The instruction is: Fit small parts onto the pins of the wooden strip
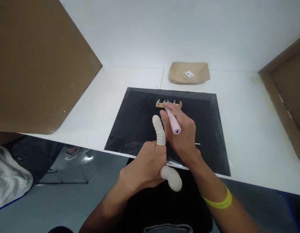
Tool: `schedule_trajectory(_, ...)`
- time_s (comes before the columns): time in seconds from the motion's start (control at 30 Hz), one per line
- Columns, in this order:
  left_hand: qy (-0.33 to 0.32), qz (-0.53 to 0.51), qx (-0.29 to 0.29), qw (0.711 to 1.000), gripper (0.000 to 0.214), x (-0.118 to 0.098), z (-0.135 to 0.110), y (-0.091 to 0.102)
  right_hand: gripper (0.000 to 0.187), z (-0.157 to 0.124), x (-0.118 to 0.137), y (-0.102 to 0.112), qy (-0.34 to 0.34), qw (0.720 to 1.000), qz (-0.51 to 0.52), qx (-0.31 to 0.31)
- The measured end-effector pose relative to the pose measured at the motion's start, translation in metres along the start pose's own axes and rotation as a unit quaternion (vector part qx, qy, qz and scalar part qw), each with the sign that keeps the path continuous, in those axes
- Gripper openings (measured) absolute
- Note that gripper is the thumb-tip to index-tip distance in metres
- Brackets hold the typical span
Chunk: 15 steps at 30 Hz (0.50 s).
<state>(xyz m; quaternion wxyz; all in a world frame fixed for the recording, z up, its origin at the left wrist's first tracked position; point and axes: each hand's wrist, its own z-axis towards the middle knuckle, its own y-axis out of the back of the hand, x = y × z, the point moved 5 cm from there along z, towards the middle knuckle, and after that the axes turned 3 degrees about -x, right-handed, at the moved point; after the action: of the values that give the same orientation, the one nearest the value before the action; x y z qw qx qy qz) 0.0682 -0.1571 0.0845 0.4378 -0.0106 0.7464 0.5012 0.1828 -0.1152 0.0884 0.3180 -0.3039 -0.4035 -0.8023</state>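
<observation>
My right hand is closed around a pink pen-shaped electric tool with a dark port in its rear end. The tool's front end is at a small wooden strip that carries several short, clear, nail-like tips; my fingers hide part of the strip. My left hand is close beside the right wrist, at the table's front edge. White finger cots cover its index finger and thumb, which are stretched apart. Nothing shows between them, and its other fingers are hidden or curled.
A black mat lies under the strip on the white table. Behind it stands a brown paper tray holding a small labelled clear box. A thin white stick lies by my right wrist. Cardboard panels border both sides.
</observation>
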Motion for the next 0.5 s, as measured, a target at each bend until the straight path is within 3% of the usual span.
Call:
schedule_trajectory(0.13, 0.003, 0.051, 0.011, 0.999, 0.061, -0.004, 0.000, -0.001, 0.024, -0.001, -0.002, 0.000, -0.035, 0.998, 0.049, 0.010)
schedule_trajectory(0.3, -0.008, -0.041, -0.025, 0.999, 0.075, -0.003, -0.003, 0.001, 0.023, 0.001, -0.001, 0.011, -0.057, 0.995, 0.078, 0.034)
schedule_trajectory(0.5, -0.001, -0.081, -0.026, 0.996, 0.090, -0.003, -0.005, 0.003, 0.021, 0.002, 0.007, 0.019, -0.026, 0.997, 0.077, 0.014)
